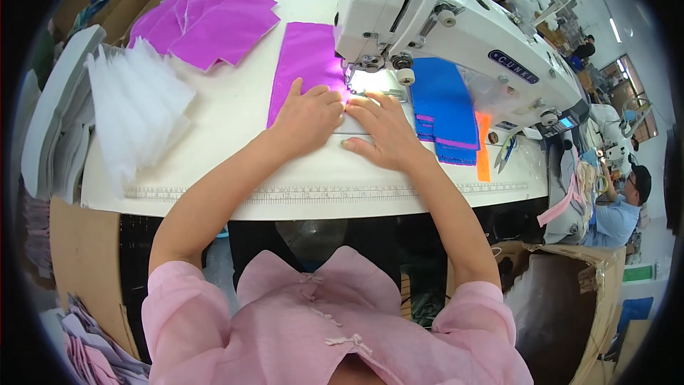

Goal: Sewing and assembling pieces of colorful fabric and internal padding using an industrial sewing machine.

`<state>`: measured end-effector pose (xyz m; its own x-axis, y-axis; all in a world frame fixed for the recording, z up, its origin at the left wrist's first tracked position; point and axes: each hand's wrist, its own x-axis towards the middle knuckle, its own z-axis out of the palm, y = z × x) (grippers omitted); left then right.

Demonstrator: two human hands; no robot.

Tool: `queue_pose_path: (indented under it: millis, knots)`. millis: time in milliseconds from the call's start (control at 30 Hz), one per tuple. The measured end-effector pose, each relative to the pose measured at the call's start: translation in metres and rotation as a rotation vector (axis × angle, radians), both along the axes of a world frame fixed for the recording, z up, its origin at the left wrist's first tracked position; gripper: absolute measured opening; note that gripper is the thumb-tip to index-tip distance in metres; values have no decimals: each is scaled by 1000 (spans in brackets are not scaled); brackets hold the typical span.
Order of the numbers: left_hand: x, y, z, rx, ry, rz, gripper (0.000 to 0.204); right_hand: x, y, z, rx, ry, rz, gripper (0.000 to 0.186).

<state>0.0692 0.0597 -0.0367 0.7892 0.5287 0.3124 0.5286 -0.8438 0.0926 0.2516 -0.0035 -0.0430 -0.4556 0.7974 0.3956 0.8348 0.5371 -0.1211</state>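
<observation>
A purple fabric panel [303,53] lies flat on the white sewing table, its right edge under the presser foot of a white sewing machine [456,25]. My left hand [308,120] rests on the panel's near part with bent fingers, gripping its edge close to the needle. Just right of it, my right hand [385,130] lies palm down, fingers stretched toward the lit needle area and thumb apart. Its fingertips almost meet those of my left hand at the fabric's edge. Whatever lies under both palms is hidden.
Purple pieces [206,25] and white sheer pieces [135,107] lie at the left. Right of the needle are blue pieces [445,103], an orange strip [484,146] and thread snips [506,153]. A ruler strip [328,192] runs along the front edge. A person [620,207] sits far right.
</observation>
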Motion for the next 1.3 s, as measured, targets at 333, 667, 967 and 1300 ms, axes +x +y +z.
queue_pose_path:
  millis: [333,667,967,1300]
  knots:
    - [19,10,-15,40,-119,110,28,3,-4,-11,66,76,-81,45]
    - [8,29,-20,-33,-31,253,35,48,-10,20,108,31,-276,12]
    - [37,66,-33,-104,-212,318,43,168,-24,44,-308,-140,-397,49]
    - [-3,61,-27,-108,-266,311,30,127,3,47,-263,-146,-444,32]
